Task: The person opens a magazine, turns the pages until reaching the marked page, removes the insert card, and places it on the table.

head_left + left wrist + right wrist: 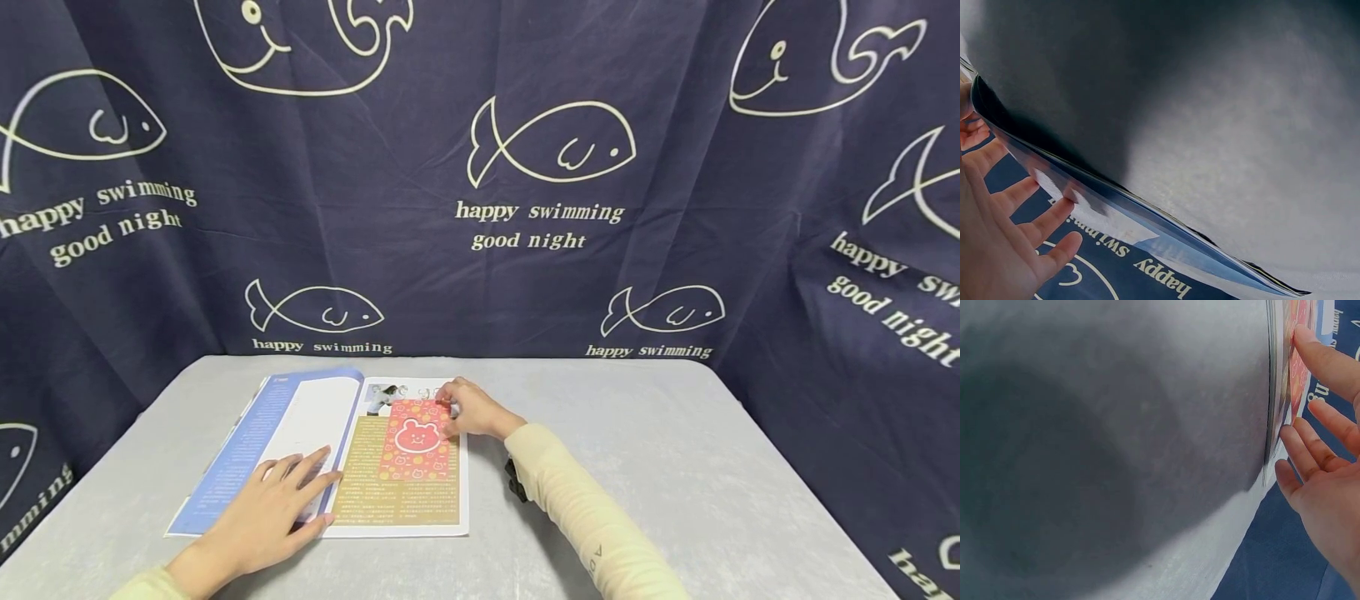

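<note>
An open magazine (405, 508) lies on the grey table, with a blue left page and a brown text panel on the right page. On the right page rests a thin red booklet or card (417, 437) with a pink bear face. My left hand (273, 512) lies spread over the left page, its fingers reaching toward the fold. At the right edge of the red booklet is my right hand (476, 410), thumb on that edge and fingers by the upper corner. In the right wrist view, its fingers (1329, 359) are lightly bent along the magazine's side.
The grey table (675, 483) extends right of the magazine. A dark blue curtain (420, 275) printed with white fish and lettering hangs behind and on both sides. A black strap (516, 482) shows under the right sleeve (585, 517).
</note>
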Motion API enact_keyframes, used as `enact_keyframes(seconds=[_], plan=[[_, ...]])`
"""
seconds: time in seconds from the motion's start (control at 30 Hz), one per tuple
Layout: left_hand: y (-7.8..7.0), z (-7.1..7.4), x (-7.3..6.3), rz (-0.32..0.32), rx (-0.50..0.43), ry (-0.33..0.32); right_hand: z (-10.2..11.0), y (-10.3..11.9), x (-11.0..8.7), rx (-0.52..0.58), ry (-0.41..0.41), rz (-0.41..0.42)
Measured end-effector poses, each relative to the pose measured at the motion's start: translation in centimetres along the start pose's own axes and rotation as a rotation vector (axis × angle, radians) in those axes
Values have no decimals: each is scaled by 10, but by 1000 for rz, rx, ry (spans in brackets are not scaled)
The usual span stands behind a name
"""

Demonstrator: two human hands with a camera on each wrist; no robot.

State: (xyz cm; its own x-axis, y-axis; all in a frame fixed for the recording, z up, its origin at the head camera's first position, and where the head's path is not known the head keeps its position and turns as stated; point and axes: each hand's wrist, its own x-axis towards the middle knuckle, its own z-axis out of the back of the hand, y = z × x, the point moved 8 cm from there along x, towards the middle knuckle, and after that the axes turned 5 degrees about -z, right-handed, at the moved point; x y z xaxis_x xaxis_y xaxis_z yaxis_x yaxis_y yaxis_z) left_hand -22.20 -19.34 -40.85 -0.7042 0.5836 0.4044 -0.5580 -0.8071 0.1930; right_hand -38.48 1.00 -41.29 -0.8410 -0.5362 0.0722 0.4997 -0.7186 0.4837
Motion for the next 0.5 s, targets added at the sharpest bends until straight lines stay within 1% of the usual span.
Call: enact_keyframes(seconds=[0.23, 0.37, 0.5], plan=[[1, -2, 0, 12, -4, 24, -2, -2, 3, 22, 11, -32], [1, -2, 0, 15, -4, 32, -2, -1, 3, 15, 3, -20], [0, -3, 1, 27, -9, 53, 0, 1, 1, 39, -4, -10]])
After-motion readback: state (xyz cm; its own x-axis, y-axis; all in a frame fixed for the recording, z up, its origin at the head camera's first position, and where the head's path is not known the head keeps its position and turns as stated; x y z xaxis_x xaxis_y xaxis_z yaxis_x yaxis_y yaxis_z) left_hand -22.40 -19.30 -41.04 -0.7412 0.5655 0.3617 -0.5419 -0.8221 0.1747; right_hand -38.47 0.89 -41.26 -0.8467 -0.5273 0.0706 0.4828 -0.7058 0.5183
